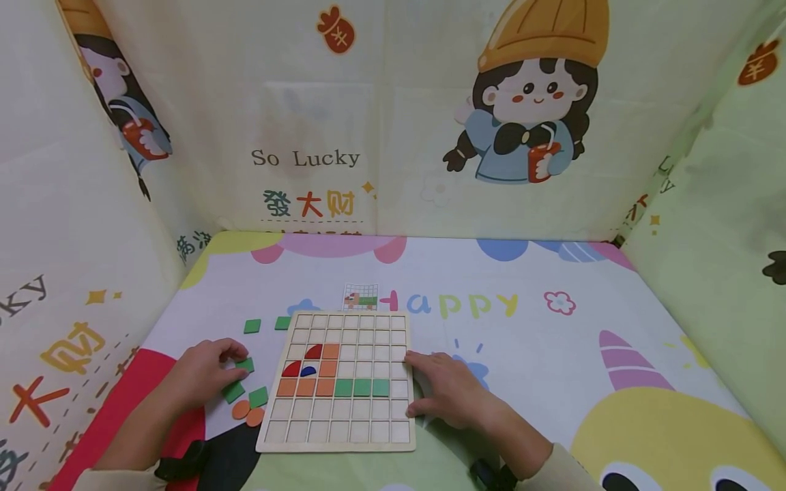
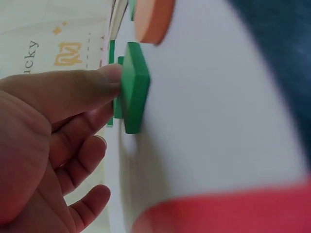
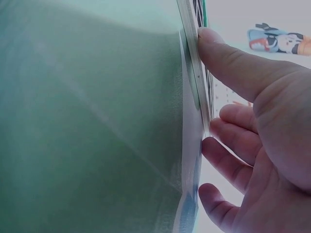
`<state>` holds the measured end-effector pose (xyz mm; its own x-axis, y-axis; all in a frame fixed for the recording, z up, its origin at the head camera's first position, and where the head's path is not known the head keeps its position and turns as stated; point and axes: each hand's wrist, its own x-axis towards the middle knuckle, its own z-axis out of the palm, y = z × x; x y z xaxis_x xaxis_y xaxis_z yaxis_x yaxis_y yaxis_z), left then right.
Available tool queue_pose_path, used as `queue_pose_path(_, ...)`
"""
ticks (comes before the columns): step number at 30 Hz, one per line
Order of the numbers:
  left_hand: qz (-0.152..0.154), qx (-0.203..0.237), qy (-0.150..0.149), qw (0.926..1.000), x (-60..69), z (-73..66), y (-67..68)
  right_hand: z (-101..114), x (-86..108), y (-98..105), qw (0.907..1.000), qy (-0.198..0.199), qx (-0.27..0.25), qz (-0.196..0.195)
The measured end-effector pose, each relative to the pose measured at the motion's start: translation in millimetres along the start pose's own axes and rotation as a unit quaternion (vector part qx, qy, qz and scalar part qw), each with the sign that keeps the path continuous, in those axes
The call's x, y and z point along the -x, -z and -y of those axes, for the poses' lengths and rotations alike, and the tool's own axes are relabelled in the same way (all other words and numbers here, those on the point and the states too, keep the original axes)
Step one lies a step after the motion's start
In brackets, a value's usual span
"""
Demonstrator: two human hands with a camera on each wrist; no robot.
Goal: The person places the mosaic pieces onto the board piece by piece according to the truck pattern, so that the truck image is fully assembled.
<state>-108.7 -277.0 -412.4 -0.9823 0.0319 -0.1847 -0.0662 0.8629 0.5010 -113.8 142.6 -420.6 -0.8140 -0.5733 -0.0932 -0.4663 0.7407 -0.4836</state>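
Observation:
A wooden grid board (image 1: 368, 431) lies flat on the table cover. On it are orange square tiles (image 1: 306, 387), two red rounded pieces (image 1: 313, 352), a blue half-round piece (image 1: 308, 372) and a row of three green tiles (image 1: 362, 387). Left of the board, my left hand (image 1: 199, 372) pinches a green square tile (image 1: 245, 365) between thumb and forefinger. Another green tile (image 1: 233, 391) lies just below that thumb; the left wrist view shows a green tile (image 2: 135, 90) close to the thumb tip. My right hand (image 1: 451, 389) rests its thumb and fingertips against the board's right edge.
More loose green tiles (image 1: 258, 397) and two orange discs (image 1: 254, 417) lie left of the board. A small picture card (image 1: 361, 297) with a grid pattern lies beyond its far edge. Printed cloth walls (image 1: 405, 136) enclose the table at the back and sides.

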Motion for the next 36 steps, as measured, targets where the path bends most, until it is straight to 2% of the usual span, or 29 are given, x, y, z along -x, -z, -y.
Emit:
queue_pose_path(6, 0.011, -0.006, -0.003, 0.9999, -4.0, -2.9, 2.2, 0.0, 0.2, 0.4, 1.0, 0.001, -0.001, -0.003)
queue_pose_path(10, 0.008, -0.009, -0.013, 0.9998, -4.0, -11.0, 1.4, 0.6, 0.1, 0.2, 1.0, 0.003, 0.0, -0.004)
queue_pose_path(18, -0.002, 0.006, -0.056, 0.9984, 0.3, -50.9, -3.0, 1.0, 0.1, -0.1, 1.0, -0.002, 0.005, -0.001)
queue_pose_path(23, -0.003, -0.006, -0.092, 0.9958, 0.3, -76.4, -8.8, 1.4, 0.2, 0.4, 1.0, -0.003, -0.002, 0.004)
queue_pose_path(30, 0.003, -0.02, -0.147, 0.9889, -7.0, -100.4, -24.7, 1.3, -0.3, 1.0, 1.0, 0.0, -0.002, 0.002)
queue_pose_path(36, 0.015, -0.022, -0.176, 0.984, -13.3, -120.5, -41.7, 1.0, -0.3, 0.7, 1.0, -0.003, -0.003, 0.003)
